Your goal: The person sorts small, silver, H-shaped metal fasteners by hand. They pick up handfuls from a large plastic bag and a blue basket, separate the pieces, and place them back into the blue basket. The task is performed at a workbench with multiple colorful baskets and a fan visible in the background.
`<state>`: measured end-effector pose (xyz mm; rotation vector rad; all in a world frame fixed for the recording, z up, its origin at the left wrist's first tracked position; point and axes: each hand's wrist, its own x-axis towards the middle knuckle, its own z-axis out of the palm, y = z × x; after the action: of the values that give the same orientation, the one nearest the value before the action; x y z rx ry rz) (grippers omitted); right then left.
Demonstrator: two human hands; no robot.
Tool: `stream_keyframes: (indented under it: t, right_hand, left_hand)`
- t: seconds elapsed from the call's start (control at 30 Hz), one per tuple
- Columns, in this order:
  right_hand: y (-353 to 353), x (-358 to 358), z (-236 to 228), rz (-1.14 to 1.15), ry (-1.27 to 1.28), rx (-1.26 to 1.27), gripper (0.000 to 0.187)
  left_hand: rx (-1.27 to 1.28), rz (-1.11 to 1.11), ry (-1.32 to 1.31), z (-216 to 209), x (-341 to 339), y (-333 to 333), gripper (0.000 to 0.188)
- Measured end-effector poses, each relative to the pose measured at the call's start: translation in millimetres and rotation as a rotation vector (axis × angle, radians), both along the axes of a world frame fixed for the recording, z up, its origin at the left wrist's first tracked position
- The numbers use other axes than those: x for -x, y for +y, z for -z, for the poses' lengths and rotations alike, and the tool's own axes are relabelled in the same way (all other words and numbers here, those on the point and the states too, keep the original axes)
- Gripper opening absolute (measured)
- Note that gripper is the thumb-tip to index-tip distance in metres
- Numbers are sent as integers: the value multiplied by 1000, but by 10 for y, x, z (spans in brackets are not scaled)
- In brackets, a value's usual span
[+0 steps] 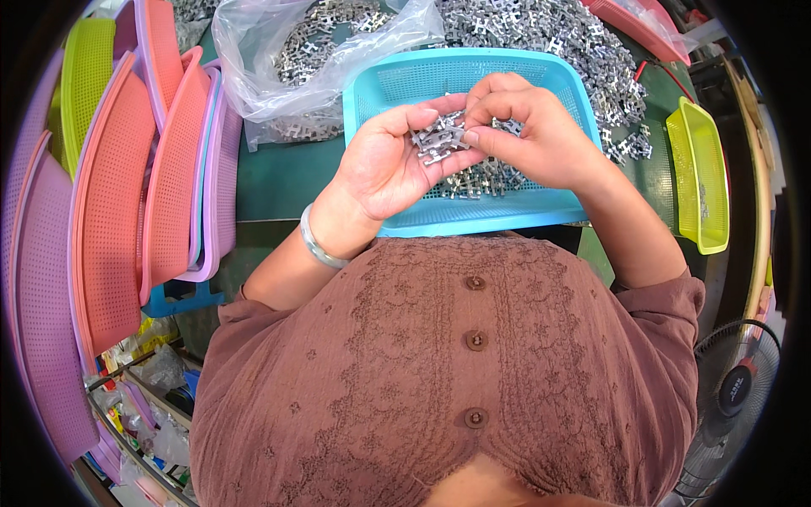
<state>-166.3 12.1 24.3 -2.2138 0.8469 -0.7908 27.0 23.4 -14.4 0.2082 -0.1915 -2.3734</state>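
My left hand (387,152) is palm up, fingers cupped under a small heap of H-shaped silvery metal parts (439,142). Over that heap my right hand (530,127) pinches thumb and forefinger together at the edge of the parts; what sits between those fingertips is too small to make out. Both hands are above a light blue perforated plastic basket (473,218). More of the same metal parts (483,180) lie in the basket, partly hidden by the hands.
Behind the basket a big pile of metal parts (541,34) covers the green table (279,182). A clear plastic bag (253,76) with parts lies at back left. Nested pink and purple baskets (110,211) stand left. A yellow-green basket (705,177) and a fan (733,393) are right.
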Motion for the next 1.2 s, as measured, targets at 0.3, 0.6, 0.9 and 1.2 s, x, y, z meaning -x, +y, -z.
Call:
stream_keyframes:
  t: [0.3,0.6,0.9,1.2]
  right_hand:
    - [-50,154,-39,52,-73,-278,10]
    - [-108,299,-60,-23,51,-62,7]
    - [-120,329,-22,-4,21,24,9]
    - [-79,262,4,-6,-11,-7,10]
  left_hand:
    - [-19,-20,-66,-74,11,40,43]
    - [-37,-62,-112,-126,28,59,45]
    - [-29,-74,-156,-142,28,61,47]
    - [113,-168,-574,-230,107,139,35]
